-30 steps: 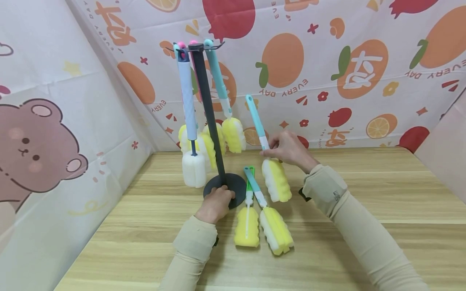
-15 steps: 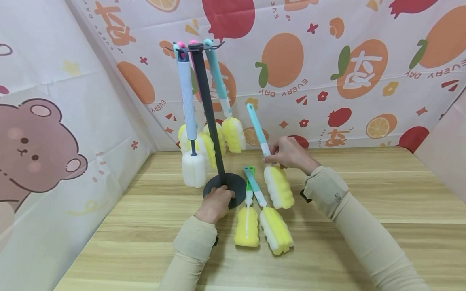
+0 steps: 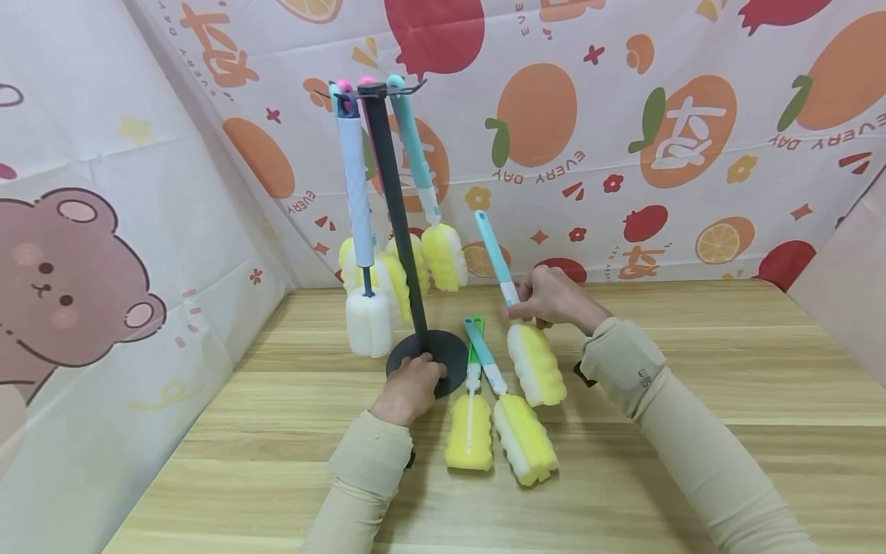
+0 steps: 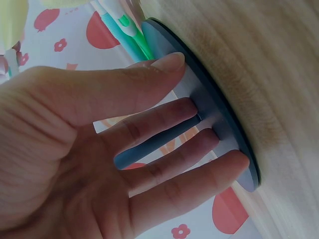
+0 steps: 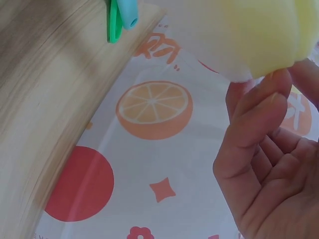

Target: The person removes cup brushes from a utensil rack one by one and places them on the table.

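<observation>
While base (image 3: 453,352) of stand (image 3: 392,177) is pressed by straight-fingered left hand (image 3: 411,389), brush (image 3: 536,363) is pinched by right hand (image 3: 551,298), right of stand; should be guided clear of brushes (image 3: 527,438) lying on desk (image 3: 277,431).

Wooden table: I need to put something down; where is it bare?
Bare wood lies right of the right sleeve and between the left sleeve and the bear cloth. The middle is crowded: left hand on the stand base, green-handled brush and blue-handled brush lying nearby, right hand holding another brush.

Gap between stand (image 3: 394,192) and held brush (image 3: 537,365)
</observation>
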Demonstrator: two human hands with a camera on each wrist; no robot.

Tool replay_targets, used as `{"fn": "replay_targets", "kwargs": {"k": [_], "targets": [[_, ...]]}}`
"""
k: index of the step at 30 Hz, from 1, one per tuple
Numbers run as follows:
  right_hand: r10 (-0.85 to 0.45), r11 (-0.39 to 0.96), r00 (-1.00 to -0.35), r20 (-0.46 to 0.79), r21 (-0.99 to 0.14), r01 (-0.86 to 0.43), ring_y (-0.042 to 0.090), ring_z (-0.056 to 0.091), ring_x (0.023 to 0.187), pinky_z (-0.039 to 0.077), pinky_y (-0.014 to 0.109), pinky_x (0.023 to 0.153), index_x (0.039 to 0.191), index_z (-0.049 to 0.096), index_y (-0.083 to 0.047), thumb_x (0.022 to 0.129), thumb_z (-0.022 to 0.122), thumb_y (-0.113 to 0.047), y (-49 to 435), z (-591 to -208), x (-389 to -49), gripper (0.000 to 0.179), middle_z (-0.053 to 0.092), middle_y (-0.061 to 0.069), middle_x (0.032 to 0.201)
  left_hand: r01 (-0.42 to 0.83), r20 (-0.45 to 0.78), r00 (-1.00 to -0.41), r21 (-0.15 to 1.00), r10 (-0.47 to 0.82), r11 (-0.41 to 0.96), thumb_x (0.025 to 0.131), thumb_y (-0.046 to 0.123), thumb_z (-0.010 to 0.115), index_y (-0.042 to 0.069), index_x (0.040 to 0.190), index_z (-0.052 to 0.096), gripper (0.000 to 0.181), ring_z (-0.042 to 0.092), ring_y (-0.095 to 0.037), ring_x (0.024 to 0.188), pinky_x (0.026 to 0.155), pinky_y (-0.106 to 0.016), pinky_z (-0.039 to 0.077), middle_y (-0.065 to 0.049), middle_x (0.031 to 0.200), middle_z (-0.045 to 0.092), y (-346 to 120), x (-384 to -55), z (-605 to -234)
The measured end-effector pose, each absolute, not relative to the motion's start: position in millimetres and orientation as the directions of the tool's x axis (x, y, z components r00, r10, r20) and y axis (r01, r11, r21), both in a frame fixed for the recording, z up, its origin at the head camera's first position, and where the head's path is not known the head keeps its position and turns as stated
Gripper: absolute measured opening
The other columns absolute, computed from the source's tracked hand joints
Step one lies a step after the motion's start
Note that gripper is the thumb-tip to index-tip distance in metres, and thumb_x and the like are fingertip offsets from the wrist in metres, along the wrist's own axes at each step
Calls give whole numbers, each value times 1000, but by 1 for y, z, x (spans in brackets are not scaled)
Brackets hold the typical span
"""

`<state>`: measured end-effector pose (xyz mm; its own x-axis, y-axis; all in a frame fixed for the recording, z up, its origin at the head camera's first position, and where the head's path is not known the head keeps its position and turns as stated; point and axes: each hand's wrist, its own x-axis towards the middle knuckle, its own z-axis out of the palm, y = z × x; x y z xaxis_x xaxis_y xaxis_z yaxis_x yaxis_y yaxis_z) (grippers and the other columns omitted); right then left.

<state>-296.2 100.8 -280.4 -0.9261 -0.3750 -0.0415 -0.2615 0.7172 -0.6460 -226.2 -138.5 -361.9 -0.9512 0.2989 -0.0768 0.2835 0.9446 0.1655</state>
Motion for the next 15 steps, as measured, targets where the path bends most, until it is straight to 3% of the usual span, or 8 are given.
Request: {"fn": "replay_targets", "kwargs": {"k": [15], "targets": [[-383, 738, -915, -127, -638, -220, 13, 52, 47, 49, 22, 51, 80, 68, 1, 88, 82, -17, 104, -281, -296, 24, 60, 7, 66, 284, -79, -951, 171, 300, 944, 89, -8, 72, 5, 113, 77, 28, 60, -45, 99, 83, -52, 55, -21, 113, 64, -139, -226, -362]]}}
